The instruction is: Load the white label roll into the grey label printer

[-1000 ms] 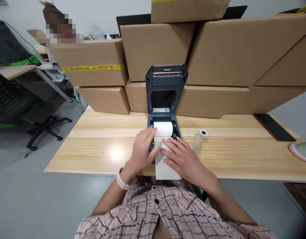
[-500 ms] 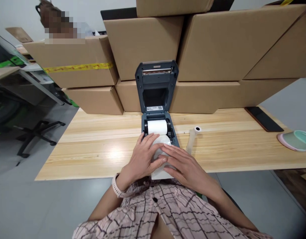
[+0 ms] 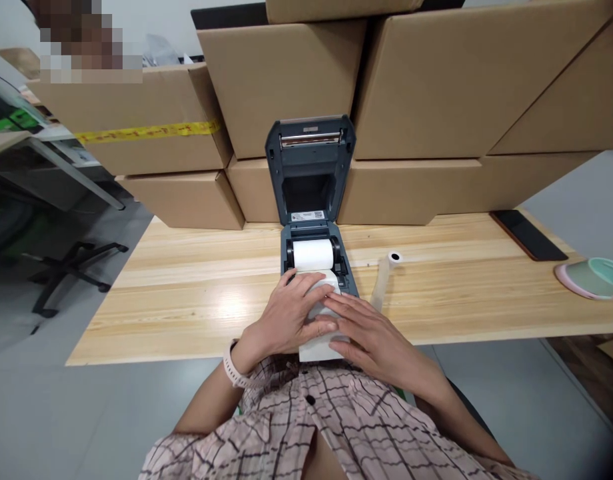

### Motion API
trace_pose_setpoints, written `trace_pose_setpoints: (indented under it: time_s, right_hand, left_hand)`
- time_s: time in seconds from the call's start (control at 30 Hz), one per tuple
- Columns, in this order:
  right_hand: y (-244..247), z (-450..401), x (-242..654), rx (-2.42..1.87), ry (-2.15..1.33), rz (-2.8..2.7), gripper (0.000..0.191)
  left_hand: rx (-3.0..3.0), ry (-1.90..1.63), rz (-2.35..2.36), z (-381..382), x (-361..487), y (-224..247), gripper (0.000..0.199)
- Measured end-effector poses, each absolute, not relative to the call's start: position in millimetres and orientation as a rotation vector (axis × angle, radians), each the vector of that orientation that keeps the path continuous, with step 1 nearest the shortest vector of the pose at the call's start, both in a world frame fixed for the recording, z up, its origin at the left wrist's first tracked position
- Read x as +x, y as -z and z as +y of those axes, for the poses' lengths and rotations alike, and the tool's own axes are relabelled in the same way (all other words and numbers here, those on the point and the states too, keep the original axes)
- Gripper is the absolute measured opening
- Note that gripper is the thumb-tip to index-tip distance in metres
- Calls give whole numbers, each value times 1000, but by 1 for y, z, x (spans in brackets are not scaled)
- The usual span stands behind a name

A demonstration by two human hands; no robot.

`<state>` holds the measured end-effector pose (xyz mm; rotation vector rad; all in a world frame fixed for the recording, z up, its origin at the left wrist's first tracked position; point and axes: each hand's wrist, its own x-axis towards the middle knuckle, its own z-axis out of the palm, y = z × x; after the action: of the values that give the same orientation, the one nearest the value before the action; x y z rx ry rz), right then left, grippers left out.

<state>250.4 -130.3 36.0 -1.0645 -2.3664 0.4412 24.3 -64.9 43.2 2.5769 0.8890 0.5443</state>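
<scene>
A dark grey printer (image 3: 310, 170) stands on the wooden table with its lid raised. Inside lies a white label roll (image 3: 313, 255), its strip (image 3: 320, 348) drawn out over the front toward my body. My left hand (image 3: 294, 310) rests on the strip's left side, fingers spread and fingertips near the roll. From the right, my right hand (image 3: 369, 333) lies over the strip with its fingers apart, their tips close to my left thumb and index finger. Neither hand grips the strip visibly; the parts of it beneath my fingers are hidden.
Right of the printer stands a small roll (image 3: 395, 258) with a trailing translucent strip. A phone (image 3: 529, 235) and a green cup (image 3: 606, 278) are at the far right. Cardboard boxes (image 3: 281, 87) are stacked behind. Part of a person (image 3: 76, 33) shows at the upper left.
The view has shifted slightly. The strip now lies flatter near the roll, where it bulged up before. Both hands keep nearly the same place on it.
</scene>
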Motion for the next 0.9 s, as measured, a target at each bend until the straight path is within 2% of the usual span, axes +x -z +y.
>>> trace_pose_setpoints:
  time_s: [0.1, 0.2, 0.27, 0.33, 0.4, 0.47, 0.53, 0.63, 0.77, 0.9]
  right_hand:
    - [-42, -129, 257, -1023, -502, -2361, 41]
    - [-62, -118, 273, -917, -594, -2281, 35]
    - [-80, -99, 284, -937, -542, -2176, 37]
    - [-98, -67, 291, -1007, -375, -2039, 41]
    - [-113, -25, 290, -1014, -225, -1894, 49]
    - [-126, 21, 282, -995, -202, -1820, 59]
    - [-137, 61, 270, -1013, -280, -1825, 65]
    - [-149, 91, 255, -1095, -405, -1816, 69]
    - [-147, 57, 251, -1094, -194, -1778, 64]
    - [-113, -27, 249, -1112, -39, -1768, 51]
  left_hand:
    - [2632, -546, 875, -69, 25, -40, 68]
    - [2740, -522, 876, -77, 27, -34, 87]
    - [2795, -493, 900, -82, 30, -29, 97]
    - [2825, -488, 932, -85, 33, -24, 97]
    - [2847, -543, 946, -89, 35, -18, 89]
    - [2856, -671, 920, -96, 36, -13, 70]
    - [2845, -850, 844, -105, 35, -9, 50]
    - [2763, -1094, 718, -121, 30, -6, 32]
    - [2519, -1407, 650, -131, 19, -7, 14]
    - [2096, -1881, 949, -124, 9, -14, 24]
